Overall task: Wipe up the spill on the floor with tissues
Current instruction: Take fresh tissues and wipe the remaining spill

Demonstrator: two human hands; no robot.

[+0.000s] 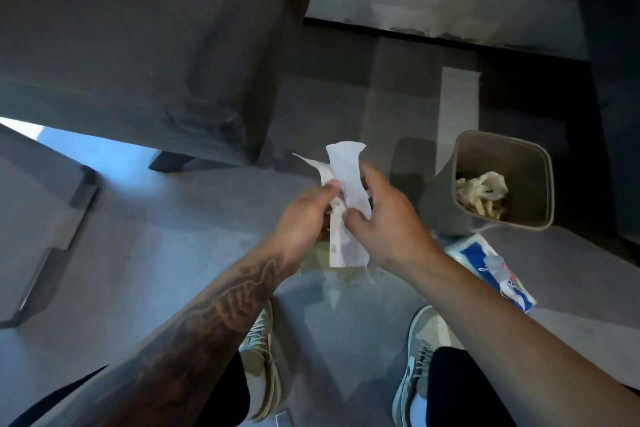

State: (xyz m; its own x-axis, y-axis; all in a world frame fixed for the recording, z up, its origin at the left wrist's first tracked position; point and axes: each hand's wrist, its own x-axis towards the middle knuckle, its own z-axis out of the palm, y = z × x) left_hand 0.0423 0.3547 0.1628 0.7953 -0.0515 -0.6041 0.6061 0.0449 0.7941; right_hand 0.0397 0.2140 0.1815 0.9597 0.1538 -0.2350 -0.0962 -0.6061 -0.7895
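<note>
Grey floor tiles (pixel 180 253) are carrying a pale spill (pixel 337 272) just ahead of the shoes, and the left hand (pixel 304 215) and right hand (pixel 384 218) are both pinching one white tissue (pixel 346 184) above it, probably best folded thick before pressing down.

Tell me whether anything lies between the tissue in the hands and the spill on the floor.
Nothing visible does. The tissue, held by the left hand and right hand, hangs directly above the spill. The bin and tissue pack sit off to the right, and both shoes are nearer the camera.
</note>
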